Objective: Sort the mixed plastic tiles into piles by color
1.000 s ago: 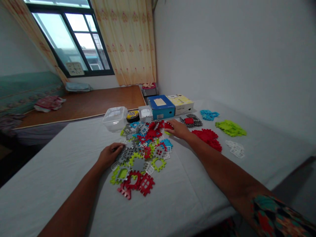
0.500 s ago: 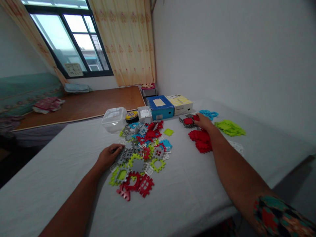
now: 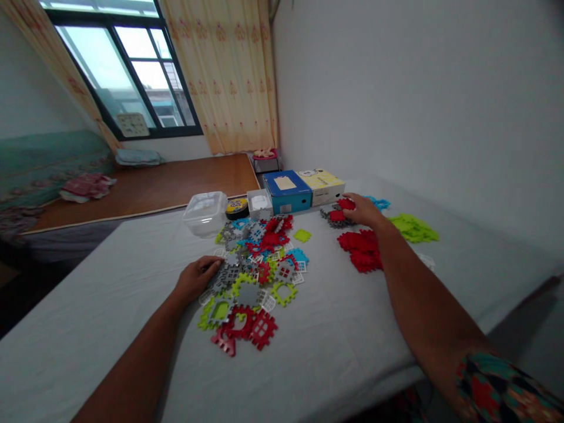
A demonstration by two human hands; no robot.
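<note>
A mixed heap of notched plastic interlocking building tiles (image 3: 247,294) in grey, red, green, blue and white lies mid-table. At its left edge rests my left hand (image 3: 197,278), fingers curled together against the grey tiles; whether it grips one is hidden. Farther off on the right, my right hand (image 3: 362,210) pinches a red interlocking tile (image 3: 346,204) above a grey pile (image 3: 331,214), where another red tile shows. Just nearer me than that hand is a pile of red tiles (image 3: 361,249), partly covered by my forearm.
Green tiles (image 3: 414,228), blue tiles (image 3: 380,203) and white pieces (image 3: 426,261) lie around my right arm. Along the back stand a clear plastic box (image 3: 205,214), a round black-and-yellow tin (image 3: 237,208), a small white box (image 3: 259,204), a blue box (image 3: 287,192) and a yellow box (image 3: 321,185).
My right hand has lifted slightly up and left, and the red tile in its fingers now shows more plainly. My left hand stays nearly still at the heap.
</note>
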